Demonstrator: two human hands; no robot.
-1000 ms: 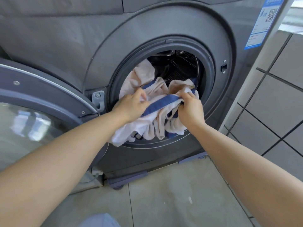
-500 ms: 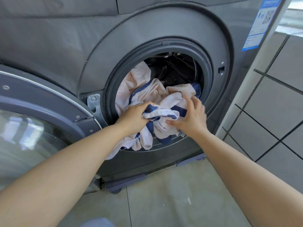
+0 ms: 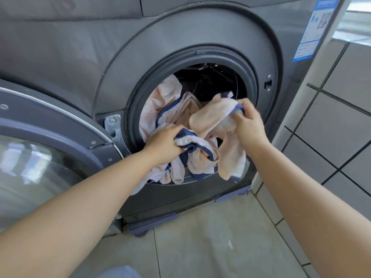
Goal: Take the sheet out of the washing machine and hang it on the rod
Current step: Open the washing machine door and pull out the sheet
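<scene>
Peach cotton sheet with navy-blue border (image 3: 202, 115) spills half out of the grey front-loading washing machine's round opening (image 3: 249, 77) — our left hand (image 3: 162, 143) and right hand (image 3: 249, 121) both clutch bunched folds — next we draw the rest clear.

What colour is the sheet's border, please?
Dark blue, on a pale peach sheet; head view.
</scene>
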